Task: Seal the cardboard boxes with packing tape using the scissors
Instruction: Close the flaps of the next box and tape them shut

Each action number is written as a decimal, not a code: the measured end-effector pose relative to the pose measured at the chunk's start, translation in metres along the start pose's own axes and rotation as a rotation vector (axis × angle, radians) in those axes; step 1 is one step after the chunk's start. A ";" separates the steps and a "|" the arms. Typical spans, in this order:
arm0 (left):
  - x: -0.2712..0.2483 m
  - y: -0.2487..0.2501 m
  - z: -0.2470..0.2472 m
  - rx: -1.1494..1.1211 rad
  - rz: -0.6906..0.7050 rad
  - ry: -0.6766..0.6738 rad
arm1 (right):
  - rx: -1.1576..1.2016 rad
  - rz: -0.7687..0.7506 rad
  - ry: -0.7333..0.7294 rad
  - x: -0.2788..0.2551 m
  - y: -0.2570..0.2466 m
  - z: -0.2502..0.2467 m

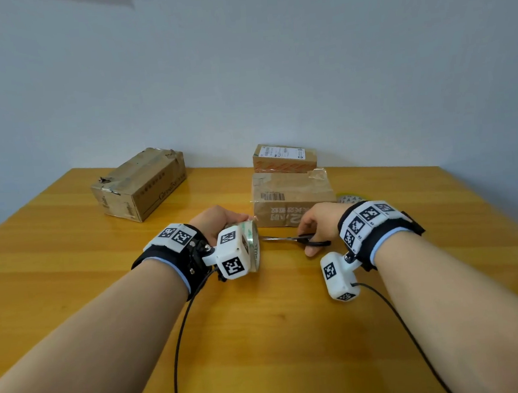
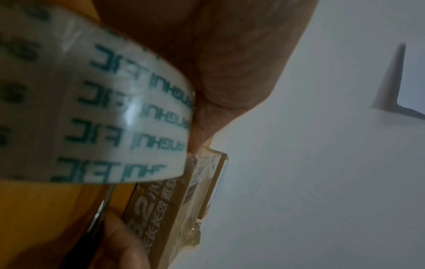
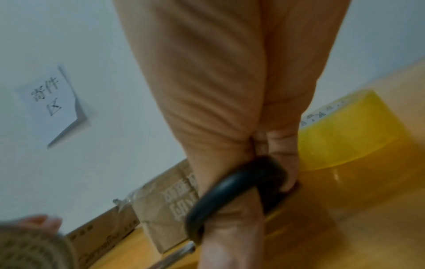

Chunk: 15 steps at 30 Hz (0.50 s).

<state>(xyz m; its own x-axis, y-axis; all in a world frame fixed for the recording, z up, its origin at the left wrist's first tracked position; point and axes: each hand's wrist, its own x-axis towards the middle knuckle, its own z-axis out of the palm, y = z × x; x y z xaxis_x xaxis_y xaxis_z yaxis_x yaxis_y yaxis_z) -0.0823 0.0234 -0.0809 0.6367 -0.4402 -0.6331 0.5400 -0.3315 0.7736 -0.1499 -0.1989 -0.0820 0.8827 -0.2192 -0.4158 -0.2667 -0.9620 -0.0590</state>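
Tape: the tape roll [image 1: 253,243] sits at centre frame in the head view, on edge, just in front of the near box [image 1: 291,195]; in the left wrist view its printed band [image 2: 119,112] fills the left half.
Left hand: the left hand [image 1: 219,222] curls over the top of the roll and holds it; whether a loose end is already peeled I cannot tell.
Scissors: the scissors [image 1: 292,240] lie low over the table [image 1: 71,273], right of centre, long axis running left-right, tips pointing at the roll and almost reaching its rim.
Right hand: the right hand [image 1: 318,222] has fingers through the black handle loop [image 3: 232,189]; the blades look closed or nearly so.
Key relation: the roll lies left of the scissor tips, in line with the blades; the left hand is on the roll, the right hand well behind the tips, so a cut probably calls for a strip drawn out across the blades first.
Boxes: the near box is just above both hands in frame, loose clear film at its top right corner; a small box [image 1: 284,158] stands behind it against the wall; a big box [image 1: 140,184] lies at upper left, top torn.
Second roll: a yellow roll [image 3: 340,131] lies on the table right of the near box, mostly hidden by the right wrist in the head view.
Stage: judged early, no fresh strip shows on any box.
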 end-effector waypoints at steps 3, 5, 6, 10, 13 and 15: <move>-0.005 0.001 -0.001 -0.021 0.019 0.007 | -0.159 0.051 -0.021 -0.004 -0.011 0.001; -0.004 -0.001 0.001 -0.029 0.062 0.003 | -0.200 0.064 -0.028 -0.008 -0.018 -0.001; -0.004 -0.001 0.003 -0.024 0.087 0.007 | -0.202 0.066 -0.037 -0.010 -0.021 -0.003; 0.001 -0.001 0.006 0.041 0.294 0.081 | -0.056 0.066 -0.049 -0.016 -0.031 -0.012; 0.001 0.001 0.004 0.009 0.359 0.062 | 0.293 -0.056 0.240 -0.013 -0.035 -0.020; 0.002 0.003 0.002 -0.033 0.331 0.014 | 0.297 -0.165 0.500 -0.008 -0.038 -0.026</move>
<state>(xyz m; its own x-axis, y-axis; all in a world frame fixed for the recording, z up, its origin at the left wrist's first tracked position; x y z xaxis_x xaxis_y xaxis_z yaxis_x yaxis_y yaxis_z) -0.0803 0.0202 -0.0797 0.7880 -0.5079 -0.3480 0.3199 -0.1453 0.9363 -0.1364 -0.1644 -0.0527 0.9773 -0.1901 0.0934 -0.1436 -0.9189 -0.3674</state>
